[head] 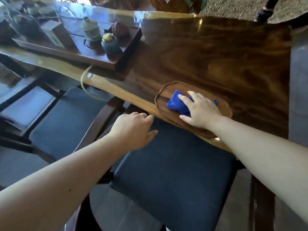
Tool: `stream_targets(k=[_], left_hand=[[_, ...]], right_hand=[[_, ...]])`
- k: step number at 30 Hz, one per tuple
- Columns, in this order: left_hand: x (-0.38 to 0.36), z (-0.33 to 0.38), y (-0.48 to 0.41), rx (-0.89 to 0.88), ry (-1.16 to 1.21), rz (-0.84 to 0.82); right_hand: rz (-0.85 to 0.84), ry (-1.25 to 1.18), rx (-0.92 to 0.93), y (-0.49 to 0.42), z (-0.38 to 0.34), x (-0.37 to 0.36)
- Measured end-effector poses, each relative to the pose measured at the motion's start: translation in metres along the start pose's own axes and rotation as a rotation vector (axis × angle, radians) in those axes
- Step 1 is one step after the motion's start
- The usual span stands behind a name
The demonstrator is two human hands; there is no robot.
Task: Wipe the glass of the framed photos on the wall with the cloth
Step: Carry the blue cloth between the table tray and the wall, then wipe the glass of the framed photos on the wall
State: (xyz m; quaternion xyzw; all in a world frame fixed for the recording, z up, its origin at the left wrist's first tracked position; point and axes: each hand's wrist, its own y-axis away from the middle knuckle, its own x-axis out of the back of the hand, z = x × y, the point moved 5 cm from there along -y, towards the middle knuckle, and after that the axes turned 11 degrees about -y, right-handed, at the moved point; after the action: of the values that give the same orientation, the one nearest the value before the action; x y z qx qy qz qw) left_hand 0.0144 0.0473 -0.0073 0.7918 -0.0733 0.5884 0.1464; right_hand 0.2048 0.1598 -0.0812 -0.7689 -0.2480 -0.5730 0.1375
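Note:
A folded bright blue cloth (176, 104) lies on a shallow wooden tray (223, 108) near the front edge of a dark glossy wooden table (208, 55). My right hand (200, 110) rests on top of the cloth, fingers spread over it and curling around its near side. My left hand (133, 129) hovers above the edge of a chair seat, just short of the table edge, fingers loosely curled and holding nothing. No framed photos or wall are in view.
A chair with a dark blue cushion (175, 172) stands under me, with a second cushioned chair (66, 117) to the left. A dark tea tray (93, 52) at the table's left holds a white jar (90, 29), a teal jar (110, 44) and a box (55, 34).

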Motion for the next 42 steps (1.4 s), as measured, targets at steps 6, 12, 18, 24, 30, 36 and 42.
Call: stream_targets(k=[6, 12, 18, 24, 30, 36, 42], left_hand=[[-0.018, -0.002, -0.001, 0.0, 0.004, -0.007], [-0.004, -0.028, 0.022, 0.032, -0.04, -0.012], [0.045, -0.087, 0.087, 0.132, -0.097, 0.021], [0.096, -0.148, 0.189, 0.267, -0.167, 0.111], [0.151, -0.202, 0.315, 0.473, -0.322, 0.192], [0.2, -0.254, 0.461, 0.758, -0.469, 0.205], [0.229, -0.287, 0.579, 0.981, -0.522, 0.128]], right_hand=[[0.086, 0.041, -0.016, -0.016, -0.007, -0.012], [0.089, -0.056, 0.037, -0.02, -0.039, 0.011], [0.14, -0.164, 0.238, -0.02, -0.144, 0.052], [0.264, -0.307, 0.526, -0.013, -0.287, 0.103], [0.364, -0.392, 0.701, 0.007, -0.433, 0.144], [0.388, -0.477, 0.89, 0.039, -0.586, 0.172], [0.397, -0.541, 1.069, 0.065, -0.722, 0.178]])
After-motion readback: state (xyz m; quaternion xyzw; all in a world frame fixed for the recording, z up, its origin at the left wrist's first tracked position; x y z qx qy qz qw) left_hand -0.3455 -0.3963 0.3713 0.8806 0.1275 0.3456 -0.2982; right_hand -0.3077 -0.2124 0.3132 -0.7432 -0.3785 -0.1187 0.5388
